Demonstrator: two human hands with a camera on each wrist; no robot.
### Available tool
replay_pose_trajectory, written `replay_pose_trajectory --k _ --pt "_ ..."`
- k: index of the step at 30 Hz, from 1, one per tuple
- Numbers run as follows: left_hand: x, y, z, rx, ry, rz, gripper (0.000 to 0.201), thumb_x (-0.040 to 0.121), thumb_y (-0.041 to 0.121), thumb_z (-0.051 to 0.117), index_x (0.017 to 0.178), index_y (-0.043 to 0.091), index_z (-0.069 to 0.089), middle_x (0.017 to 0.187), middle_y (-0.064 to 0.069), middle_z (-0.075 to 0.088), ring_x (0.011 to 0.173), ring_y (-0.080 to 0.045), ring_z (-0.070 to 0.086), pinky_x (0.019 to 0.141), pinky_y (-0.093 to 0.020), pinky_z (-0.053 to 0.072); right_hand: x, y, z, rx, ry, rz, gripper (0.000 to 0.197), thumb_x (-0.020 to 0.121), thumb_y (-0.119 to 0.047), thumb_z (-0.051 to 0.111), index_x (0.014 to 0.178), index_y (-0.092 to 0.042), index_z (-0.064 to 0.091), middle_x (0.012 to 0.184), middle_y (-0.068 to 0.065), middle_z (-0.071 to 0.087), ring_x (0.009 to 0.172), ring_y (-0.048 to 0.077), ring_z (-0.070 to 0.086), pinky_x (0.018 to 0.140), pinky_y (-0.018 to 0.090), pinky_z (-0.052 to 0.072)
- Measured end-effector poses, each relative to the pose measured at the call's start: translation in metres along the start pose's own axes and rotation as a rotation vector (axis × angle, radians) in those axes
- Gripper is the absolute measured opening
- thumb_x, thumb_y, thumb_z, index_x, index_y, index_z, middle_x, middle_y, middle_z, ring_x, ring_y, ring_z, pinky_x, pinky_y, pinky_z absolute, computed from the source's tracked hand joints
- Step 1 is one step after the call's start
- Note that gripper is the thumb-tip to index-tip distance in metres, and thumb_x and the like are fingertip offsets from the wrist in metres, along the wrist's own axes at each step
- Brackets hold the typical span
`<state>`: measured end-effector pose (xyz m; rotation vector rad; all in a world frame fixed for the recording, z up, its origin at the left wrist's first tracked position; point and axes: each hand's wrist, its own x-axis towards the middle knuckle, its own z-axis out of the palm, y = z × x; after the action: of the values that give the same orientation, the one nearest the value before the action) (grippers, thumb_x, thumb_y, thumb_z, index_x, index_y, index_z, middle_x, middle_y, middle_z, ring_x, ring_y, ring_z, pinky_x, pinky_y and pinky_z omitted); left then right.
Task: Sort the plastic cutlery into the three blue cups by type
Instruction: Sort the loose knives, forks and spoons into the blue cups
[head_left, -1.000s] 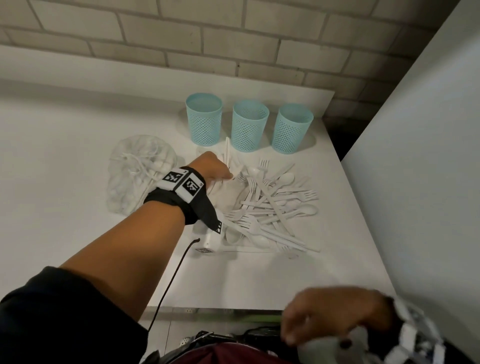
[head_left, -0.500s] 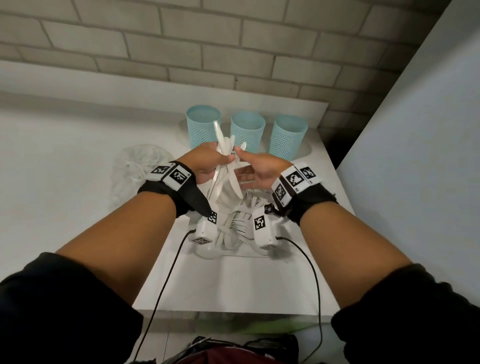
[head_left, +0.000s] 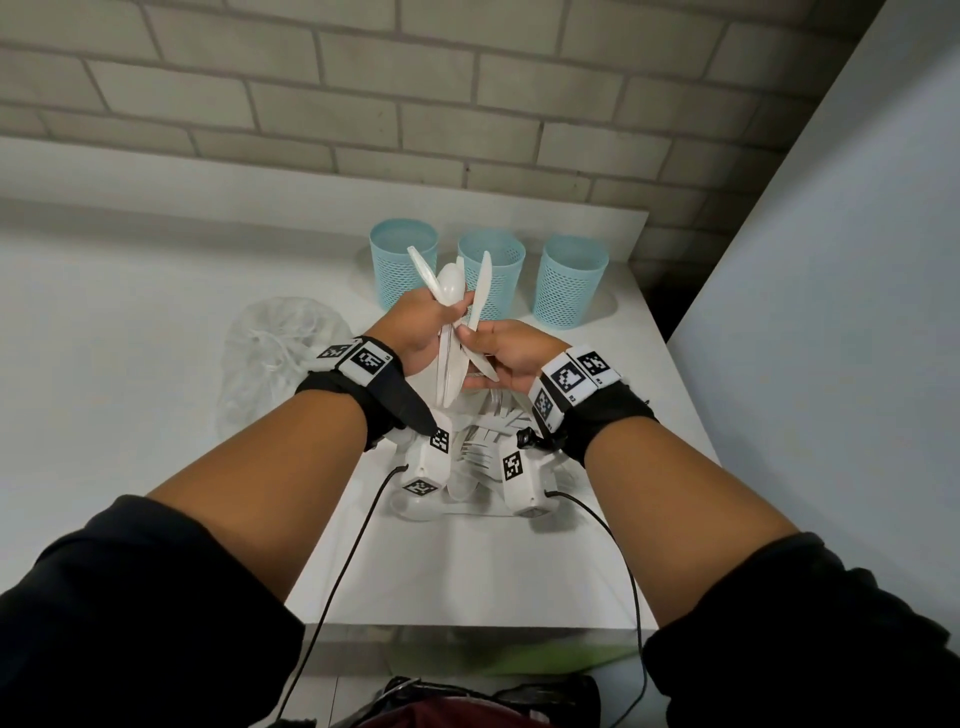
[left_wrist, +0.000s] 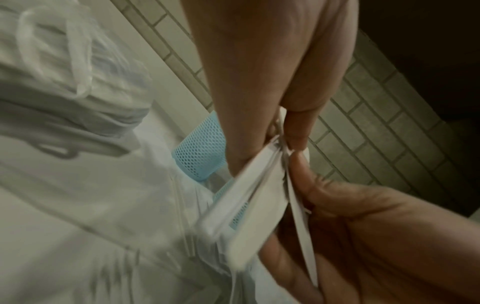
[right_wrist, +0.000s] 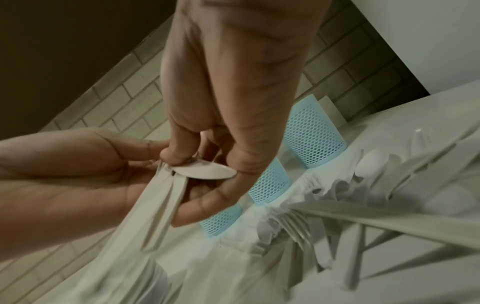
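Three blue mesh cups (head_left: 404, 265) (head_left: 491, 273) (head_left: 570, 280) stand in a row at the back of the white table (head_left: 467, 561). In front of them, above the table, my left hand (head_left: 451, 313) grips an upright bundle of white cutlery (head_left: 448, 291): a spoon and knives. My right hand (head_left: 471, 339) meets it from the right and pinches one white knife (head_left: 482, 291) of that bundle between thumb and fingers (right_wrist: 176, 158). The loose cutlery pile (head_left: 483, 439) lies under both wrists, largely hidden; the right wrist view shows its forks and spoons (right_wrist: 363, 205).
A crumpled clear plastic bag (head_left: 280, 353) with more white cutlery lies left of the hands. A brick wall (head_left: 467, 104) runs behind the cups and a pale panel (head_left: 831, 312) borders the table on the right. Cables (head_left: 353, 545) hang from the wrist cameras over the front edge.
My left hand has lifted a bundle of cutlery off the pile. My right hand came up from the bottom of the view and now pinches one knife in it.
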<state>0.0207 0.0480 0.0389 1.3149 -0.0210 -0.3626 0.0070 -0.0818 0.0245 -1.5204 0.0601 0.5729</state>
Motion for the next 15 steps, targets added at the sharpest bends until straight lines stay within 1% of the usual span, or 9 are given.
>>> replay_pose_trajectory --k 3,4,5,7,8,10,11,13,15 --pt "-0.002 -0.003 0.005 0.007 -0.059 -0.036 0.029 0.099 0.006 0.037 0.124 -0.003 0.05 0.098 -0.007 0.062 0.087 -0.018 0.06 0.081 -0.029 0.052 0.0 -0.001 -0.002 -0.02 0.04 -0.041 0.014 0.096 -0.022 0.049 0.097 -0.016 0.061 0.095 0.004 0.067 0.088 0.017 0.066 0.078 0.031 0.057" --pt "-0.004 -0.004 0.006 0.01 -0.072 -0.052 0.031 0.1 0.008 0.036 0.125 -0.004 0.05 0.098 -0.008 0.062 0.087 -0.019 0.06 0.081 -0.03 0.052 0.0 -0.001 -0.003 -0.024 0.055 -0.045 0.012 0.096 -0.021 0.05 0.098 -0.017 0.061 0.096 0.004 0.066 0.089 0.017 0.065 0.081 0.033 0.056" --pt "-0.004 -0.005 0.008 0.01 -0.076 -0.061 0.031 0.1 0.008 0.035 0.125 -0.005 0.05 0.098 -0.009 0.062 0.087 -0.019 0.06 0.08 -0.031 0.052 0.0 -0.001 -0.005 -0.021 0.067 -0.051 0.011 0.095 -0.02 0.052 0.098 -0.018 0.062 0.095 0.003 0.066 0.088 0.016 0.065 0.08 0.032 0.056" --pt "-0.004 -0.006 0.009 0.015 -0.059 -0.072 0.03 0.1 0.007 0.037 0.124 -0.004 0.051 0.095 -0.011 0.062 0.083 -0.021 0.062 0.07 -0.029 0.056 -0.002 0.0 -0.008 0.002 0.08 -0.075 0.011 0.093 -0.014 0.055 0.1 -0.016 0.063 0.092 0.003 0.066 0.082 0.014 0.066 0.072 0.028 0.058" --pt "-0.004 -0.006 0.009 0.016 -0.054 -0.078 0.029 0.099 0.005 0.039 0.123 -0.003 0.052 0.094 -0.012 0.062 0.082 -0.022 0.062 0.065 -0.029 0.057 -0.002 0.0 -0.009 0.017 0.086 -0.086 0.014 0.092 -0.011 0.056 0.104 -0.013 0.062 0.092 0.004 0.066 0.081 0.015 0.066 0.069 0.027 0.058" --pt "-0.004 -0.007 0.008 0.001 -0.063 -0.096 0.027 0.096 0.003 0.042 0.12 -0.001 0.053 0.092 -0.014 0.062 0.08 -0.024 0.063 0.063 -0.031 0.057 -0.003 -0.001 -0.011 0.037 0.094 -0.086 0.022 0.091 -0.009 0.057 0.112 -0.009 0.061 0.092 0.006 0.066 0.08 0.015 0.066 0.065 0.026 0.059" --pt "-0.005 -0.007 0.008 -0.008 -0.07 -0.108 0.025 0.096 0.003 0.043 0.118 0.0 0.053 0.092 -0.014 0.062 0.079 -0.024 0.063 0.063 -0.031 0.057 -0.004 -0.002 -0.011 0.048 0.099 -0.078 0.022 0.092 -0.012 0.055 0.112 -0.006 0.061 0.09 0.007 0.067 0.077 0.015 0.067 0.063 0.026 0.059" --pt "-0.007 -0.008 0.008 -0.028 -0.076 -0.135 0.023 0.096 0.004 0.041 0.114 0.0 0.053 0.089 -0.015 0.062 0.073 -0.024 0.066 0.057 -0.032 0.058 -0.006 -0.005 -0.008 0.087 0.116 -0.046 0.022 0.096 -0.023 0.049 0.1 -0.006 0.062 0.078 0.007 0.07 0.066 0.013 0.069 0.056 0.026 0.059" --pt "-0.008 -0.007 0.009 -0.036 -0.069 -0.147 0.021 0.096 0.005 0.038 0.11 0.002 0.054 0.088 -0.014 0.062 0.071 -0.023 0.066 0.057 -0.032 0.058 -0.006 -0.007 -0.008 0.108 0.139 -0.021 0.027 0.098 -0.03 0.043 0.089 -0.011 0.061 0.065 0.003 0.071 0.057 0.013 0.069 0.052 0.026 0.058"
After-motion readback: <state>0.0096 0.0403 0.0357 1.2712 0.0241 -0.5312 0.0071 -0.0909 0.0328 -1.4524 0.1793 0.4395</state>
